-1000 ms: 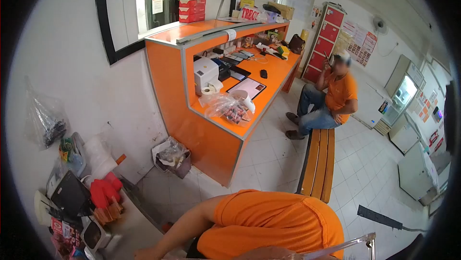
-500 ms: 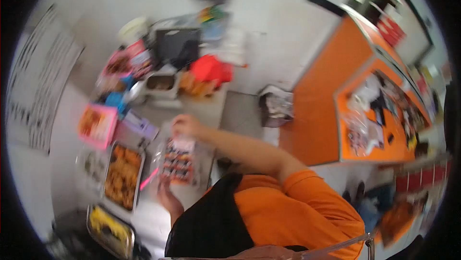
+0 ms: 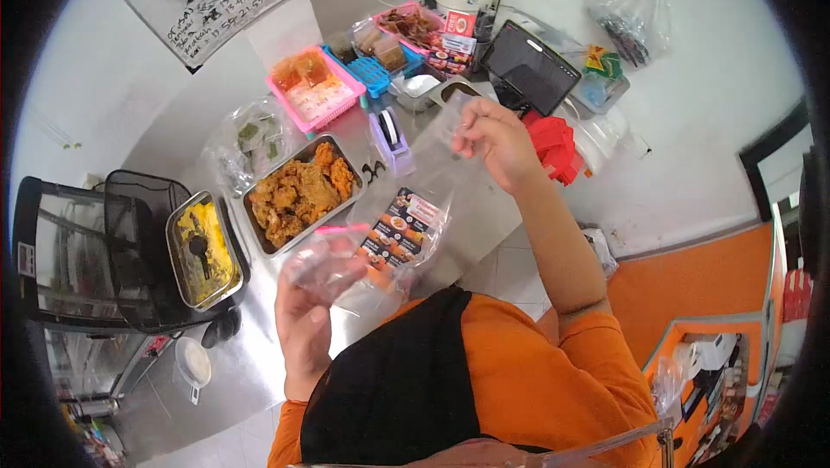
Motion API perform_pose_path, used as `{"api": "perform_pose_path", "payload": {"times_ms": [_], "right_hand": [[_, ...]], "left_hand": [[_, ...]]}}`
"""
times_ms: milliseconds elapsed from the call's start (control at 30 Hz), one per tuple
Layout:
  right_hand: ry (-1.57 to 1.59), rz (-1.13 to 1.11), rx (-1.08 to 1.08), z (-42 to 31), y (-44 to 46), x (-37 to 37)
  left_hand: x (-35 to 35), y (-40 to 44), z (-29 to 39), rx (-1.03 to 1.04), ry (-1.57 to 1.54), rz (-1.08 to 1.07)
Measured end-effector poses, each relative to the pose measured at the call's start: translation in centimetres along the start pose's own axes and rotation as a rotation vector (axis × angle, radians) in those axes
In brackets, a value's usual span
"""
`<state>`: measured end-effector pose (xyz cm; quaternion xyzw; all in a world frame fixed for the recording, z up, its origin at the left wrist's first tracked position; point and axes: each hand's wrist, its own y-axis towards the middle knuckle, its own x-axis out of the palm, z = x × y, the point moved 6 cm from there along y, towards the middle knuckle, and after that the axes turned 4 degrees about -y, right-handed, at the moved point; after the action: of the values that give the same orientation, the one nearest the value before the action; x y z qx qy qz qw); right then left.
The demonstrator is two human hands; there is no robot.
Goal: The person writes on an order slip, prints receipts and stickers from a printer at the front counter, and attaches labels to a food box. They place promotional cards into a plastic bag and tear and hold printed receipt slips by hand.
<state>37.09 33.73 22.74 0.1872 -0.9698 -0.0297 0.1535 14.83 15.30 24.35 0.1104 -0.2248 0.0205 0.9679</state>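
**Hands apart: right hand [image 3: 497, 141] pinched on clear film [image 3: 451, 120], left hand [image 3: 304, 323] with plastic over its fingers**

On my feed the right hand is raised over the steel table [image 3: 488, 230], thumb and fingers closed on the film. Left hand is lower, nearer the torso, fingers behind a glossy clear layer; I can't tell whether it grips.

Between them, nearer the left: a clear plastic bag [image 3: 437, 224] on the table, printed sheet [image 3: 399, 235] showing through it. Sheet is dark with orange food photos in a grid and a pale heading block. Print too small for me to read.

Legible text: whiteboard [image 3: 246, 12] on the wall, handwritten, top line I read as "21 Agustus", then "Makan" and rows of times, including one like "13.40". Rest is scrawl. Red card [image 3: 460, 24] at the back says "FREE"; smaller lines unreadable.

Near the bag: purple tape dispenser [image 3: 393, 146], and a metal tray [image 3: 313, 232] of fried pieces [image 3: 294, 194]. Pink basket [image 3: 343, 105] sits behind those. Dark-screened tablet [image 3: 531, 66] stands past the right hand, red cloth-like item [image 3: 553, 148] just beside that wrist.
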Motion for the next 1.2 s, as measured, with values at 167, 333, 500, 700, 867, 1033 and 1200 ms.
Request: {"api": "perform_pose_path", "payload": {"times_ms": [167,333,500,700,867,1033,1200], "right_hand": [[0.055,-0.187,0.036,-2.4,0.4,2.2],[-0.091,-0.294,0.058,-2.7,0.5,3.8],[-0.075,-0.470,-0.006,-1.0,-0.2,5.2],[-0.104,-0.473,0.079,4.7,-2.1,7.9],[0.284,-0.250,0.103,4.7,-2.2,7.7],[-0.337,-0.305,-0.231,10.8,-5.8,14.3],[-0.235,-0.729,0.032,15.4,-9.9,14.7]], "left_hand": [[1.8,-0.3,1.5,-0.084,0.039,-0.117],[2.7,1.7,1.4,-0.125,0.109,0.001],[3.2,3.7,0.0,-0.060,0.499,-0.144],[2.5,5.5,-1.7,0.365,1.281,-0.183],[-6.0,4.4,-12.9,-0.069,0.902,-0.431],[-6.0,3.0,-24.2,-0.495,0.673,-0.439],[-6.4,4.5,-26.9,-0.607,0.622,-0.143]]}}
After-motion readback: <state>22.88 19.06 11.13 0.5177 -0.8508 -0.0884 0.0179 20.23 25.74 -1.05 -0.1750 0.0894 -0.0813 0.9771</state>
